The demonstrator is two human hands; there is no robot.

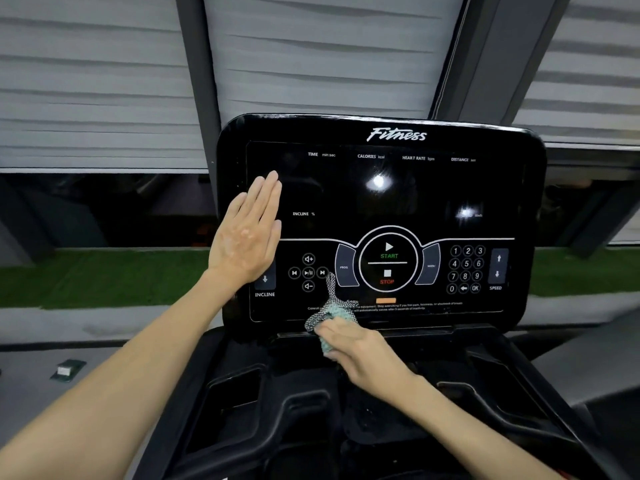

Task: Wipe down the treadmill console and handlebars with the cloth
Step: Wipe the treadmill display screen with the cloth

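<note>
Left hand point(247, 233): flat and fully open, fingers straight and together, palm laid against the left edge of the treadmill console point(381, 195), fingertips toward the top. It holds nothing.

Right hand point(360, 351): fingers curved over the cloth point(332, 306), holding it bunched against the console's lower edge, left of centre. Thumb hidden from view.

Cloth: grey-and-white mesh with a pale green pad showing beneath the fingers. One twisted tail stands up from the bunch and lies over the panel just beside the media buttons point(308, 272), below and left of the START/STOP dial point(388, 263). The rest is under the right hand.

Console: glossy black, screen dark, two light reflections on the glass. Number keypad point(465, 268) and SPEED arrows at right, INCLINE control at left, partly covered by the left wrist.

Below the console: black tray point(235, 393) with recessed pockets either side.

Background: grey slatted blinds point(104, 81) and a green strip point(86, 275) behind the machine.
</note>
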